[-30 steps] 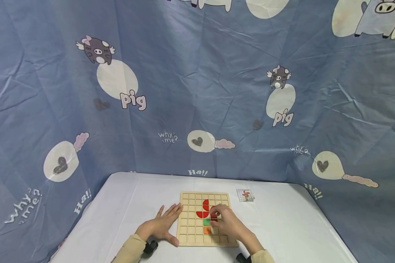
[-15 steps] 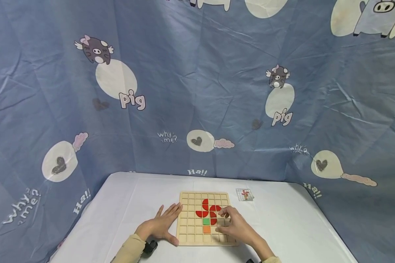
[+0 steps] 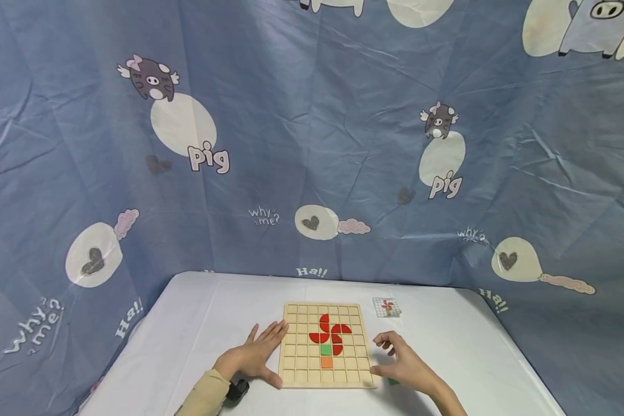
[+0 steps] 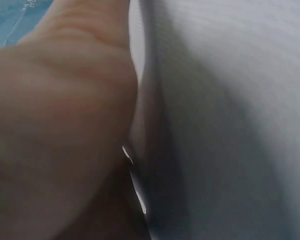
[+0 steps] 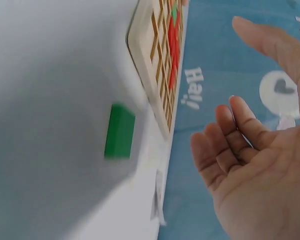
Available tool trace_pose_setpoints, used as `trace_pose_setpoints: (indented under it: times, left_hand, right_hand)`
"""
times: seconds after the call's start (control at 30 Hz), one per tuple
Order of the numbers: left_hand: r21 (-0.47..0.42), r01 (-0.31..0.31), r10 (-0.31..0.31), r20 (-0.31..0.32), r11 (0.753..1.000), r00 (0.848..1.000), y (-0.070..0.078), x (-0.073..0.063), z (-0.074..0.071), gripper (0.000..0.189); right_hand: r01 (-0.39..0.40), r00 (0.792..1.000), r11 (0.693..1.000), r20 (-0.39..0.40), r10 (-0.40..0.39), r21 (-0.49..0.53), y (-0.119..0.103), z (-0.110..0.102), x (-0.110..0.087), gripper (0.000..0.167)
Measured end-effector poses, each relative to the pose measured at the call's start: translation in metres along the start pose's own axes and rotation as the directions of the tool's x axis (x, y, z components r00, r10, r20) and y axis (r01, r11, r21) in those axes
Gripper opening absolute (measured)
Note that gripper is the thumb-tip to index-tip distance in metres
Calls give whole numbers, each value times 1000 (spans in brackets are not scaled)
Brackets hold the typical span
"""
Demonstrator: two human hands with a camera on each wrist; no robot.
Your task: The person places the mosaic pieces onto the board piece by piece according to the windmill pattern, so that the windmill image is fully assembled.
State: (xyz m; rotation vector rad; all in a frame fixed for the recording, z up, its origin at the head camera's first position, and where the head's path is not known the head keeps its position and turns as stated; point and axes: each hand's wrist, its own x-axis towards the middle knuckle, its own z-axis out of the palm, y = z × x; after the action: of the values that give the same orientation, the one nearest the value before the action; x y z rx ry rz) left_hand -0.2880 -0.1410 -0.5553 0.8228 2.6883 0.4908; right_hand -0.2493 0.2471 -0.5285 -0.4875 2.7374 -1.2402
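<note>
A wooden grid board (image 3: 301,377) lies on the white table. Several red rounded pieces (image 3: 319,337) form a pinwheel in its cells, with a green square (image 3: 326,349) and an orange square (image 3: 326,362) below. My left hand (image 3: 255,355) lies spread at the board's left side, fingertips and thumb touching its edge. Beyond the board's right edge hovers my right hand (image 3: 403,367), thumb and fingers apart and holding nothing. Below that hand is a green block (image 5: 120,132) on the table, mostly covered in the head view. The left wrist view shows only blurred skin and cloth.
A small card (image 3: 387,307) with a grid and a pinwheel picture lies past the board's upper right corner. The white tabletop (image 3: 478,346) meets a blue printed curtain (image 3: 270,144) at the back and sides.
My right hand has let go of the red piece at the pinwheel's right and moved off the board to the right. A green block now shows under it. The left hand has stayed put.
</note>
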Motion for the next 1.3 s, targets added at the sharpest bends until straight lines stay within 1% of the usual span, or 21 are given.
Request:
trace_pose_setpoints:
  times: [0.07,0.23,0.43,0.63,0.8,1.1,1.3]
  left_hand:
    - [-2,0,0,1,1000,1000,0,0,-1,131]
    - [-6,-4,4,2,1000,1000,-1,0,-1,130]
    - [-7,-14,15,7,1000,1000,-2,0,-1,129]
    - [1,-16,16,5,1000,1000,-2,0,0,130]
    - [6,-20,20,2,1000,1000,-2,0,0,130]
    - [7,-10,10,2,1000,1000,-2,1,0,131]
    - [11,-9,9,-1,1000,1000,-3,1,0,130]
  right_hand:
    - [-13,1000,1000,16,13,5,4,-6,-4,60]
    - [-18,996,999,92,15,27,15,-16,-12,64]
    - [-23,988,998,153,13,63,26,-21,-17,64]
    - [-11,987,999,162,3,49,33,-21,-18,62]
    - [-27,982,999,187,17,47,34,-22,-16,59]
    - [-128,966,986,237,99,110,40,-16,-14,54]
    - [-143,966,987,228,122,79,43,-12,-13,48]
